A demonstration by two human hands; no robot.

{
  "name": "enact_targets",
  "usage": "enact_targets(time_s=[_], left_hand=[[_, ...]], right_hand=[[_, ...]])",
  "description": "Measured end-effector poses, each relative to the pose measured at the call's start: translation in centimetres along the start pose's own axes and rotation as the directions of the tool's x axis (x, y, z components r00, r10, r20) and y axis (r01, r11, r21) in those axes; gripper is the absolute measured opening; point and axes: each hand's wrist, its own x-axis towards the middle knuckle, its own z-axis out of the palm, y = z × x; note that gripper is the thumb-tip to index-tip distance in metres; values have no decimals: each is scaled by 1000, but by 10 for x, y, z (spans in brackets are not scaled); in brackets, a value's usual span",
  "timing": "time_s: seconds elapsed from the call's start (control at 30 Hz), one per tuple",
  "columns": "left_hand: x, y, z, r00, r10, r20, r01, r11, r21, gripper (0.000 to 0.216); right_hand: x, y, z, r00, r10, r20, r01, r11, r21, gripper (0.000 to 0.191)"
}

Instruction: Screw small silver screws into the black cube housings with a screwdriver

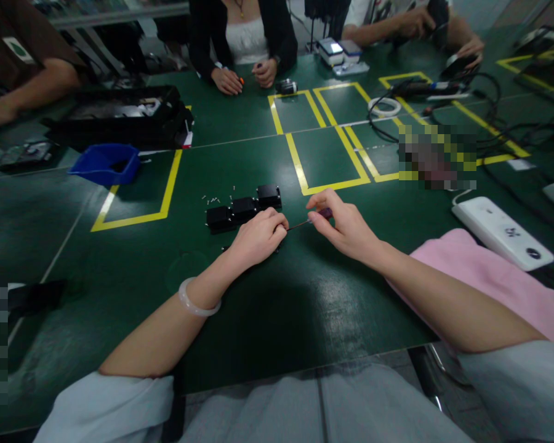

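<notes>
My right hand (344, 226) grips a screwdriver by its dark purple handle (324, 213), and the thin shaft (300, 226) points left. At the fingertips of my left hand (261, 237) the screwdriver's tip is hidden. My left hand is curled over a dark part on the table, mostly covered by the palm, with small black bits showing at either side. Just beyond it stand several black box-shaped parts in a slanting row, among them a left one (218, 218), a middle one (244, 208) and a right one (269, 195). Small loose screws (211, 200) lie behind the row.
A blue bin (105, 163) and a large black housing (120, 117) are at the left. On the right are a white power strip (503, 231), pink cloth (480, 271) and black cables (492, 117). Yellow tape marks the green table (240, 320). Other people sit across it.
</notes>
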Motion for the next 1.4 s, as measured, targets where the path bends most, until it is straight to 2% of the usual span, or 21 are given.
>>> enact_targets(time_s=[0.1, 0.2, 0.3, 0.43, 0.7, 0.9, 1.03, 1.3, 1.4], left_hand=[[0, -1, 0, 1000, 3, 3, -3, 1000, -31, 33], [1, -2, -1, 1000, 2, 14, -1, 996, -95, 34], [3, -2, -3, 999, -6, 38, 12, 987, -163, 34], [4, -2, -4, 999, -12, 40, 20, 978, -206, 33], [3, 1, -4, 1000, -12, 28, 17, 983, -185, 31], [2, 1, -4, 1000, -1, 25, 5, 986, -164, 31], [2, 1, -4, 1000, 0, 27, 5, 987, -158, 31], [2, 1, -4, 999, 5, 32, 0, 987, -160, 31], [1, 1, -4, 1000, 15, 25, -11, 989, -150, 31]], right_hand=[[1, -2, -2, 999, 16, 34, -16, 1000, -13, 15], [1, -3, -2, 1000, 20, 10, -20, 1000, -11, 10], [0, -2, -1, 1000, 21, -22, -21, 1000, -11, 12], [1, -2, -2, 999, 44, 3, -44, 999, -20, 13], [0, -2, 0, 998, 33, -48, -33, 999, -20, 13], [1, -2, -3, 999, 54, 2, -54, 998, -19, 13], [1, -2, -2, 999, 47, -8, -47, 999, -1, 6], [1, -1, -2, 999, 32, -2, -32, 999, -8, 12], [1, -1, -2, 999, 36, -7, -36, 999, 4, 9]])
